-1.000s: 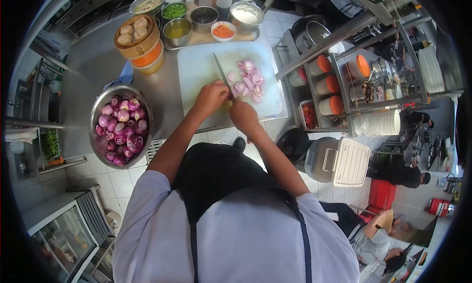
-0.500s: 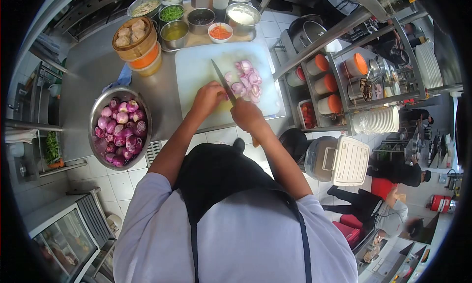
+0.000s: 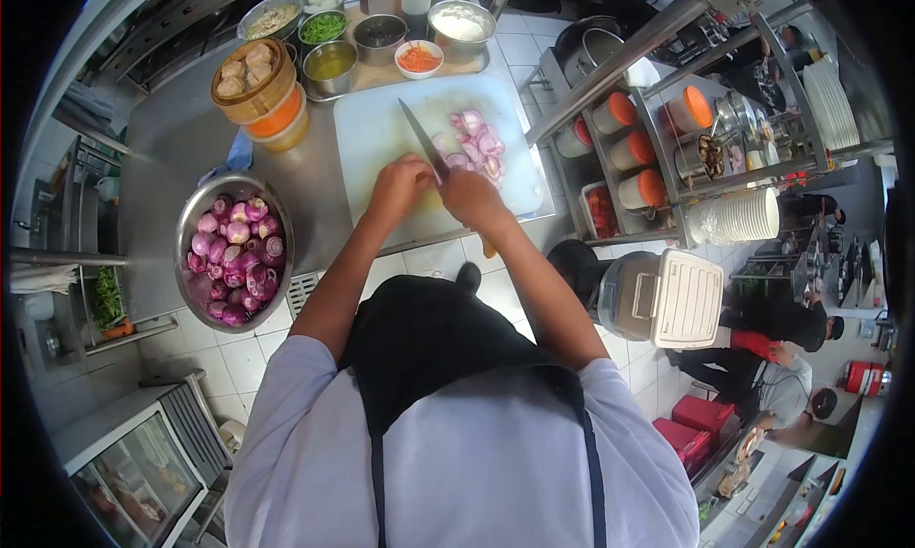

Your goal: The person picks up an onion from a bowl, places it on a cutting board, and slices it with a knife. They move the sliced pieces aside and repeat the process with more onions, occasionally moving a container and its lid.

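My right hand [image 3: 470,200] is wrapped round the handle of a chef's knife [image 3: 419,133], whose blade points up and to the left over the white cutting board [image 3: 367,119]. Beside the blade, my left hand [image 3: 400,188] has its fingers curled together at the board's near half; whatever they pinch is hidden. To the right of the blade lies a loose pile of sliced red onion [image 3: 484,143]. Left of the board, a metal bowl [image 3: 183,229] holds several peeled red onions [image 3: 236,253].
A bamboo steamer [image 3: 276,91] with dumplings stands left of the board. Behind it are a bowl of chopped greens [image 3: 324,27], a bowl of orange shreds [image 3: 419,60] and a bowl of white powder [image 3: 461,21]. A rack with orange-lidded tubs [image 3: 633,152] borders the right. People work farther off.
The knife and both hands have shifted slightly left and up in view, as has the board. At far right, a person in a light top has moved farther right.
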Motion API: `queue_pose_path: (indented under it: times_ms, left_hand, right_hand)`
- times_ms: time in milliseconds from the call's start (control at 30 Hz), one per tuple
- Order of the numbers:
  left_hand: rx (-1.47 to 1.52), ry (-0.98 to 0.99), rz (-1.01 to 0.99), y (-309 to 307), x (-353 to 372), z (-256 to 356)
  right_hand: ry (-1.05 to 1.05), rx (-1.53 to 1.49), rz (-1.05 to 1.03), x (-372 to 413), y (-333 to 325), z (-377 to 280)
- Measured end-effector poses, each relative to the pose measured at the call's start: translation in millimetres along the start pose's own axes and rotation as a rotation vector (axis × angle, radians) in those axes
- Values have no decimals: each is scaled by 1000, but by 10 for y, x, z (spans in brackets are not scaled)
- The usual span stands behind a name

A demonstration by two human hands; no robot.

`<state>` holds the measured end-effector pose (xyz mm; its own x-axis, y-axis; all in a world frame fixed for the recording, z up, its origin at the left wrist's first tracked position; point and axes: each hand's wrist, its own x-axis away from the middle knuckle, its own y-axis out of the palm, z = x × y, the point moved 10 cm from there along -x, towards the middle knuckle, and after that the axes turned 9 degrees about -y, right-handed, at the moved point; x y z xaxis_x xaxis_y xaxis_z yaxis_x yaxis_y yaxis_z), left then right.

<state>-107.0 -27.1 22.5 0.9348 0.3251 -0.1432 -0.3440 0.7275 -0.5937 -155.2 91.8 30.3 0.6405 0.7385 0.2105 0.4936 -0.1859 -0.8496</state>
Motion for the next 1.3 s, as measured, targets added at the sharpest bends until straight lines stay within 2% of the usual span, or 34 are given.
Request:
queue_pose_path:
  times_ms: [133, 367, 467, 567, 667, 767, 967, 1067, 1167, 1267, 1300]
  left_hand:
    - [0, -19, -29, -19, 16, 41]
    - [-20, -50, -53, -8, 11, 29]
    - [-39, -15, -33, -14, 15, 43]
    - [-21, -35, -26, -24, 14, 36]
    - [-2, -11, -8, -36, 21, 42]
    - [31, -2, 26, -72, 25, 86]
    - [17, 22, 38, -49, 28, 33]
    - [17, 42, 60, -42, 34, 17]
    - [2, -2, 56, -44, 51, 29]
    - [8, -23, 73, -39, 78, 25]
    - [-11, -9, 78, -50, 94, 68]
  right_hand:
    - [117, -43, -125, 190, 3, -20]
    - [178, -69, -156, 361, 31, -59]
    - [92, 35, -75, 329, 52, -46]
    - [-24, 180, -87, 248, 313, 46]
    - [-6, 192, -149, 246, 388, 56]
    - [-50, 174, -22, 176, 445, 112]
    - [29, 69, 40, 268, 230, -6]
    - [-36, 58, 198, 181, 417, 114]
    - [-113, 21, 240, 134, 316, 103]
    - [-134, 162, 324, 153, 83, 160]
    - [-27, 121, 350, 151, -13, 232]
